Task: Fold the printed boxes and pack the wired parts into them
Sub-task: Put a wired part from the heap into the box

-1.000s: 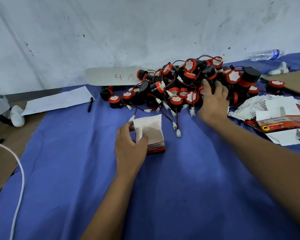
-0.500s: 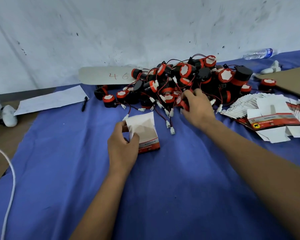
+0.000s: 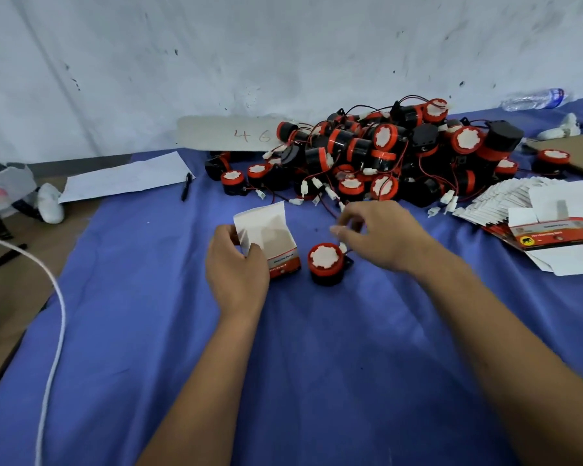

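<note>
An open folded box (image 3: 270, 240), white inside with a red printed front, stands on the blue cloth (image 3: 283, 364). My left hand (image 3: 234, 267) grips its left wall. Just right of the box sits one wired part (image 3: 326, 262), black and red with a white cap. My right hand (image 3: 381, 237) hovers above and right of it, fingers curled and pinching its thin wire near a small white plug. Behind lies a big pile of the same wired parts (image 3: 384, 156). A fanned stack of flat printed boxes (image 3: 546, 216) lies at the right.
A pen (image 3: 186, 186) and a white paper sheet (image 3: 125, 176) lie at the back left. A card marked 46 (image 3: 229, 134) leans on the wall. A white cable (image 3: 53, 348) runs down the left. A plastic bottle (image 3: 532, 99) lies far right.
My right hand pulled one wired part out of the pile and brought it down beside the box. My left hand kept its hold on the box.
</note>
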Motion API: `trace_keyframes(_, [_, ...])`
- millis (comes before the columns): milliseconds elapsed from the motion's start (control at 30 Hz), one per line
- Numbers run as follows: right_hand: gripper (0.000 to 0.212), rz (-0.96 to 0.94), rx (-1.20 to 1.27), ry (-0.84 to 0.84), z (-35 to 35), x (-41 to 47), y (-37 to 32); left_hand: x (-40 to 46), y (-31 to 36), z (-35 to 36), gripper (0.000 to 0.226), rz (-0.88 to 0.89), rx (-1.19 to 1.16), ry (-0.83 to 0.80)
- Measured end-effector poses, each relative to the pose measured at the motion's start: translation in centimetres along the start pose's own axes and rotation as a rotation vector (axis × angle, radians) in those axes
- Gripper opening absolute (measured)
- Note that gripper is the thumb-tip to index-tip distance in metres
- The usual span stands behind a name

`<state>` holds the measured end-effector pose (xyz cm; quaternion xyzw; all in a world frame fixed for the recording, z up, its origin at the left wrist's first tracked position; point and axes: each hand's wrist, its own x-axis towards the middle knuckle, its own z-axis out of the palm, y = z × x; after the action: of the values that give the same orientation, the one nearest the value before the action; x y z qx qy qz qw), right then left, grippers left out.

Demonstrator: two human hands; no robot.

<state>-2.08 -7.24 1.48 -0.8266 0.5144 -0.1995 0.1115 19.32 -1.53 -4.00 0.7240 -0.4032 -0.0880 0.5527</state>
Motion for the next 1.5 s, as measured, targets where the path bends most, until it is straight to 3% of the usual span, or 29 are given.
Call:
trace_keyframes(33, [0.035,-0.087,0.041,-0.098,-0.4,-0.1,0.0,0.0,0.1,0.0,0.014,0.002,0.011,0.004])
trace_keyframes(133, [0.07,-0.192,0.021,-0.348,-0.3,-0.4,-0.4,-0.1,0.2,0.0,0.012,0.0,0.041,0.008])
trace_keyframes(300, [0.047,-0.219,0.049,-0.314,-0.7,-0.6,-1.3,0.0,0.2,0.0,0.006,0.001,0.059,-0.005])
trace_keyframes(467, [0.035,-0.329,0.889,-0.242,-1.4,-1.7,-5.8,-0.6,0.3,0.2,0.008,0.06,0.026,-0.083])
trace_keyframes(533, [0.031,-0.326,0.958,-0.259,-0.3,-1.8,-7.5,-0.7,0.4,0.3,0.012,0.102,0.045,-0.135])
trace_keyframes(733, [0.041,-0.194,0.606,0.013,2.2,-0.4,-6.5,-0.3,0.2,0.3,0.015,0.079,-0.005,-0.149])
trace_keyframes(933, [0.058,-0.188,0.156,0.196,2.6,-0.1,-5.6,-0.2,0.1,0.7,0.033,0.13,-0.005,-0.149])
trace_keyframes(1033, [0.059,-0.228,-0.036,0.21,2.6,0.0,-5.9,-0.1,0.1,0.6,0.036,0.152,-0.047,-0.168])
trace_keyframes(1333, [0.05,-0.172,-0.16,0.274,3.7,-0.6,-6.3,0.1,-0.2,0.7,0.034,0.087,-0.183,-0.22])
trace_keyframes(1500, [0.035,-0.154,-0.215,0.257,4.1,-1.0,-7.3,0.2,0.1,0.5,0.032,0.043,-0.261,-0.306])
